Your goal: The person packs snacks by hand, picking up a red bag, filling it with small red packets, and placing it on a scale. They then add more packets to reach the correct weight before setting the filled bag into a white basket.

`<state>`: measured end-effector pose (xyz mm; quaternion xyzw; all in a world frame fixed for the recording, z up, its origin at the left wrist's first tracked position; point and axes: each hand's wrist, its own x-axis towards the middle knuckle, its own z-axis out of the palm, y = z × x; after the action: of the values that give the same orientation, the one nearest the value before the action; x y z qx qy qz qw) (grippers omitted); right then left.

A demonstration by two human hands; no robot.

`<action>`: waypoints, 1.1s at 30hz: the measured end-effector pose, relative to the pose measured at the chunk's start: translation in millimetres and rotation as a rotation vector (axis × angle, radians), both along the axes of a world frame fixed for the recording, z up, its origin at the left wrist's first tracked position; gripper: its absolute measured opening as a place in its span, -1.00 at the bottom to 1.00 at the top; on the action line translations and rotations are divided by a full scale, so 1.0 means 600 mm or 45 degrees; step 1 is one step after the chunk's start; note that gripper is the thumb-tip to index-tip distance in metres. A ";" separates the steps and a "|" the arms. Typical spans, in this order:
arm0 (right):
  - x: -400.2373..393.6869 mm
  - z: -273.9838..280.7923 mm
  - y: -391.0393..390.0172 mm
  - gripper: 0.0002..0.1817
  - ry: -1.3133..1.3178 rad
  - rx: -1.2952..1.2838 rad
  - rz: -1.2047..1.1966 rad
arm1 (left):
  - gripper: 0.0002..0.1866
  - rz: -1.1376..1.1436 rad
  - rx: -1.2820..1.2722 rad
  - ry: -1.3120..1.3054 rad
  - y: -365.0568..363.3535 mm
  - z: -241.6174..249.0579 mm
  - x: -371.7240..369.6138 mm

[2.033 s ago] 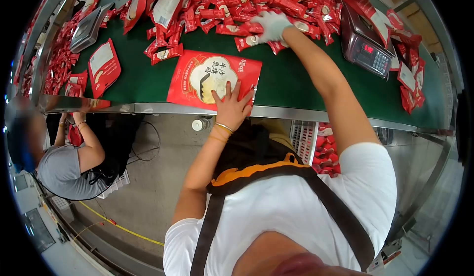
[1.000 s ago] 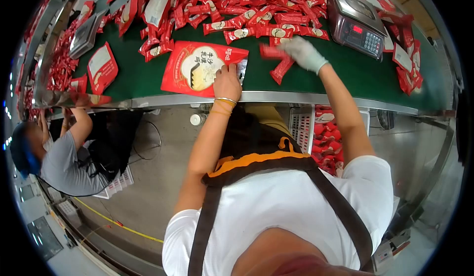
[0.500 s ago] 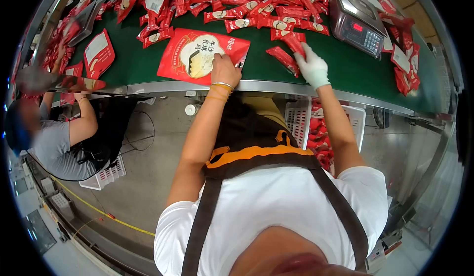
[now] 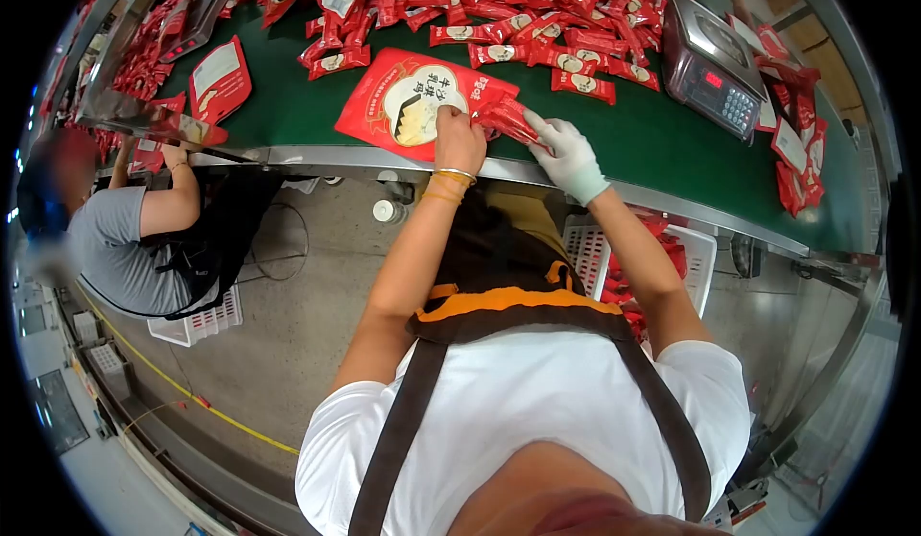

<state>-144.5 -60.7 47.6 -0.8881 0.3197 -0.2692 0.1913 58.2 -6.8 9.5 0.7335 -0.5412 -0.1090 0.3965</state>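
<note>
A large red pouch (image 4: pixel 374 104) with a white picture panel lies on the green work surface at the near edge. My bare left hand (image 4: pixel 460 142), with bracelets at the wrist, is closed on the pouch's right end. My right hand (image 4: pixel 570 160), in a white glove, grips small red snack packets (image 4: pixel 508 119) right at that end of the pouch. Its thumb and fingers press on the packets' right ends. Behind both hands spreads a heap of the same loose packets (image 4: pixel 499 32).
A digital scale (image 4: pixel 715 75) with a lit red display stands at the right, with red pouches (image 4: pixel 801 152) beyond it. Another pouch (image 4: pixel 219 80) lies at the left. A co-worker (image 4: pixel 134 238) sits at the left. Below the counter is a white crate (image 4: pixel 696 253) holding red packets.
My right hand has picked up the packets from the surface and brought them left to the pouch's end. My left hand stays on the pouch. The whole view has shifted slightly.
</note>
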 end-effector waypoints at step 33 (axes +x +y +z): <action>0.081 -0.150 -0.084 -0.64 -0.137 0.888 0.314 | -0.92 -0.593 -0.028 -0.428 -0.162 0.014 0.155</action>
<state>-96.0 -111.3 -42.6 -0.7860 0.2723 -0.1653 0.5298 151.3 -103.9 17.8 0.5930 -0.7543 -0.0684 0.2735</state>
